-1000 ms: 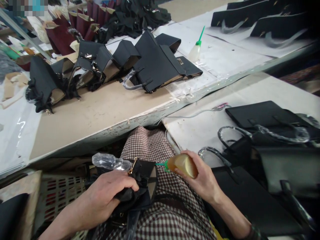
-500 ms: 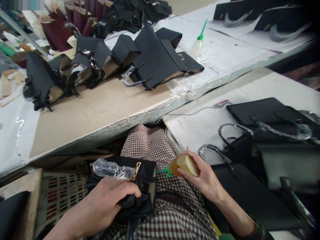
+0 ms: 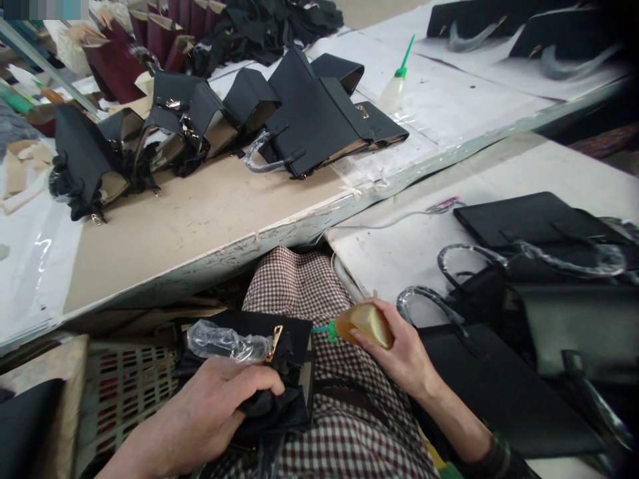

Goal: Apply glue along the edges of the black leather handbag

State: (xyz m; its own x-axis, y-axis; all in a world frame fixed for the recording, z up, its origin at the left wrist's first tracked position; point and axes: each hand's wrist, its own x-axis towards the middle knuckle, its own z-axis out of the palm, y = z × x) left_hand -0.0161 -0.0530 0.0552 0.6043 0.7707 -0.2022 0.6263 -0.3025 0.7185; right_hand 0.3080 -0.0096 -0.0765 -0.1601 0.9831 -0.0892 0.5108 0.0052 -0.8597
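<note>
On my lap lies a black handbag (image 3: 229,319) with a gold zipper pull (image 3: 275,340) and a plastic-wrapped handle (image 3: 227,342). My left hand (image 3: 219,406) is closed on the bag's bunched black fabric. In my right hand (image 3: 399,349) is a squeeze glue bottle (image 3: 357,326) of amber liquid, tilted to the left. Its thin green nozzle reaches the bag's right edge; whether the tip touches it, I cannot tell. A checkered apron (image 3: 344,439) covers my lap beneath the bag.
Several black bag bodies (image 3: 319,126) stand along the table ahead, with another green-tipped bottle (image 3: 393,93) behind them. Black bags with wrapped handles (image 3: 509,392) cover the right-hand table. A plastic crate (image 3: 124,386) sits at lower left, beside a board (image 3: 74,352).
The glue bottle has shifted slightly up and to the left, its nozzle now higher along the bag's edge. My left hand keeps its hold with little movement.
</note>
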